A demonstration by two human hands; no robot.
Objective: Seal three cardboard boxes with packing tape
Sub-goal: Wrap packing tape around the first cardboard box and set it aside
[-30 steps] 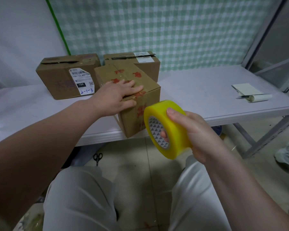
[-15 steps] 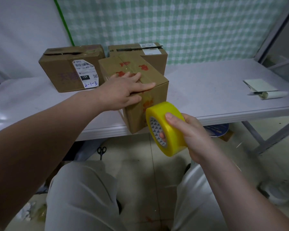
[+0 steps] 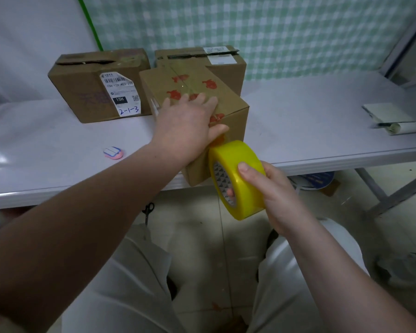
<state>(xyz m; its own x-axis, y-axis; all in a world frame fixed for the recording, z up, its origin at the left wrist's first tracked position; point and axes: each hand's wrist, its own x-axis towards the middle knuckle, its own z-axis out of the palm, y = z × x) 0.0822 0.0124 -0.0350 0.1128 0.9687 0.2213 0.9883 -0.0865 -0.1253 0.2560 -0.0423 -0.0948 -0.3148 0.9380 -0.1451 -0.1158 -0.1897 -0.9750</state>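
Slippage is the risk: the near box (image 3: 190,80) sits at the front edge of the desk (image 3: 310,121) under the spread left hand (image 3: 190,126), while the right hand (image 3: 274,195) grips the tape roll (image 3: 240,164) just before it; a hard tug could drag the box off.

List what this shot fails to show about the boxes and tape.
Head view only:
- Free end of the tape roll: hidden behind the roll and the left hand; whether it is stuck to the front box cannot be told.
- Front box's near seam: under the left hand.
- Right rear box: lower front behind the front box.
- Label on the left rear box: fine print too small.
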